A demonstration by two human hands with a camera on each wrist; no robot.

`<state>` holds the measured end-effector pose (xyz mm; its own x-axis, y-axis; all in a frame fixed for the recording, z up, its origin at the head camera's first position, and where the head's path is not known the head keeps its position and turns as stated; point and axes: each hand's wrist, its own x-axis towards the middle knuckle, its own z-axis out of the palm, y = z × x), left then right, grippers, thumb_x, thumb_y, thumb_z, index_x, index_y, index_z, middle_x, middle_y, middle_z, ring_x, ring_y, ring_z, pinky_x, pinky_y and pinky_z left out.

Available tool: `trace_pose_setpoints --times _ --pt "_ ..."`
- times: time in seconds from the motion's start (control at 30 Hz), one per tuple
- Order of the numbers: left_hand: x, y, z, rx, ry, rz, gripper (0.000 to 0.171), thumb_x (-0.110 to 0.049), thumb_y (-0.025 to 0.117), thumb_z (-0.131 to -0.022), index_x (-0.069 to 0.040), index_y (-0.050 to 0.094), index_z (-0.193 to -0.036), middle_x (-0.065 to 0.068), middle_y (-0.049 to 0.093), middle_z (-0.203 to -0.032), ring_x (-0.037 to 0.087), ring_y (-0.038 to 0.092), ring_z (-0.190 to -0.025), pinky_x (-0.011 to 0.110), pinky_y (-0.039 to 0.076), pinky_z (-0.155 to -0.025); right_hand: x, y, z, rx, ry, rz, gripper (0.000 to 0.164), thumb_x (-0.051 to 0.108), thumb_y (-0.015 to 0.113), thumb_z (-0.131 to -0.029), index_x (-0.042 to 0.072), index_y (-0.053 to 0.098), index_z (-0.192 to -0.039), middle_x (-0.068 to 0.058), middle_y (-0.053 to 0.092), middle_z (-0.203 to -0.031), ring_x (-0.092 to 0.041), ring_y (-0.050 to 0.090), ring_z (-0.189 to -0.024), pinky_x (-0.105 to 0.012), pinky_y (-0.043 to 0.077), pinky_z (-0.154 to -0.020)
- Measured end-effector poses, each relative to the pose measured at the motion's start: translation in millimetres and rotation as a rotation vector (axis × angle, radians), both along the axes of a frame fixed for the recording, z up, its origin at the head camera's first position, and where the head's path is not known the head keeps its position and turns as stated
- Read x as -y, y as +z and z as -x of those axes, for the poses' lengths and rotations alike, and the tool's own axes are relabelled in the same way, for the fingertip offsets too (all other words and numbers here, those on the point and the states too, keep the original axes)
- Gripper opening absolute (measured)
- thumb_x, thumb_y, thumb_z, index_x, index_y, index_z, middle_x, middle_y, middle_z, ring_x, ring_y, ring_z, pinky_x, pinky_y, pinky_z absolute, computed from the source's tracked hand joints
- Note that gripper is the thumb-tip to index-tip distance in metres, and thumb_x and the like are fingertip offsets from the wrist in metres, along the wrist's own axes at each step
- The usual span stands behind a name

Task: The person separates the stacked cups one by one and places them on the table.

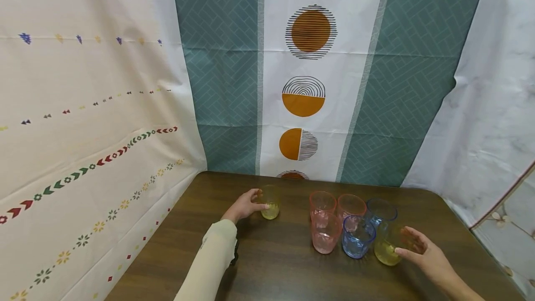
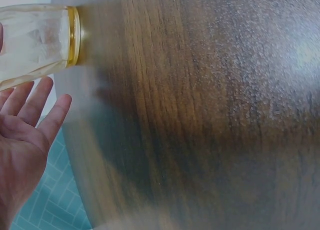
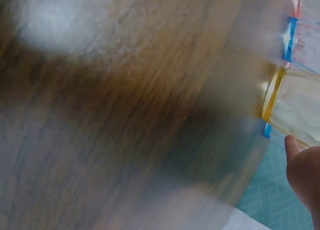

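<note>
Beside a yellow-tinted clear glass that stands alone left of the others, my left hand holds its fingers loosely spread. Its thumb crosses the glass's near side. In the left wrist view the visible fingers are fairly straight beside the glass. My right hand is at a second yellow glass, thumb in front and fingers seen partly through it. The right wrist view shows one fingertip against this glass; the other fingers are hidden there.
Two blue glasses stand just left of the right-hand yellow one, and three pink glasses cluster beyond them. They share a dark wooden table. Patterned cloth hangs behind the table and at its sides.
</note>
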<state>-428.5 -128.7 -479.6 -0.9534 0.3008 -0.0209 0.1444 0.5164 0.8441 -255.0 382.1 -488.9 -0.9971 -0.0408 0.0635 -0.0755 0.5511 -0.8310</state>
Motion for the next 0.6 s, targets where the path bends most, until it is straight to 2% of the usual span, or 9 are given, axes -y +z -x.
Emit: trace_pose_setpoints --times 0.07,0.17,0.37,0.47,0.6 --pt "0.2 -0.3 0.2 0.002 0.004 0.006 0.076 -0.037 0.078 -0.087 -0.005 0.043 -0.147 0.013 0.049 -0.146 0.035 0.035 -0.142 0.056 0.035 -0.110 -0.2 -0.9 0.8 0.004 -0.002 -0.003 0.080 0.023 0.067 -0.097 -0.009 0.017 -0.152 -0.034 0.030 -0.151 0.027 0.033 -0.102 -0.034 0.055 -0.088" --pt "-0.3 -0.5 0.4 0.002 0.003 0.012 0.076 -0.037 0.077 -0.087 -0.005 0.043 -0.147 0.013 0.049 -0.146 0.035 0.035 -0.142 0.056 0.035 -0.110 0.0 -2.2 0.3 0.006 -0.013 -0.010 0.081 0.024 0.067 -0.097 -0.008 0.017 -0.152 -0.034 0.030 -0.152 0.023 0.038 -0.105 -0.030 0.055 -0.087" --pt "-2.3 -1.0 0.7 -0.014 0.001 0.021 0.077 -0.037 0.078 -0.087 -0.004 0.042 -0.146 0.014 0.049 -0.146 0.035 0.035 -0.142 0.055 0.034 -0.110 1.0 -3.0 -1.0 -0.008 -0.027 -0.039 0.082 0.025 0.068 -0.096 -0.008 0.018 -0.152 -0.034 0.033 -0.150 -0.005 0.053 -0.119 -0.031 0.056 -0.086" --pt "-3.6 -1.9 0.2 -0.018 0.005 0.012 0.077 -0.036 0.078 -0.087 -0.003 0.042 -0.147 0.015 0.048 -0.147 0.035 0.035 -0.142 0.054 0.034 -0.111 1.4 -4.0 0.0 -0.023 -0.028 -0.031 0.082 0.024 0.069 -0.095 -0.009 0.019 -0.152 -0.034 0.034 -0.149 0.002 0.053 -0.114 -0.027 0.055 -0.085" --pt "-4.5 -1.4 -1.0 -0.025 0.007 -0.002 0.079 -0.035 0.078 -0.086 -0.002 0.041 -0.147 0.016 0.047 -0.148 0.036 0.035 -0.142 0.054 0.034 -0.111 1.5 -7.0 2.0 -0.041 -0.024 -0.017 0.083 0.024 0.070 -0.094 -0.009 0.019 -0.152 -0.034 0.034 -0.149 0.018 0.043 -0.104 -0.020 0.053 -0.083"
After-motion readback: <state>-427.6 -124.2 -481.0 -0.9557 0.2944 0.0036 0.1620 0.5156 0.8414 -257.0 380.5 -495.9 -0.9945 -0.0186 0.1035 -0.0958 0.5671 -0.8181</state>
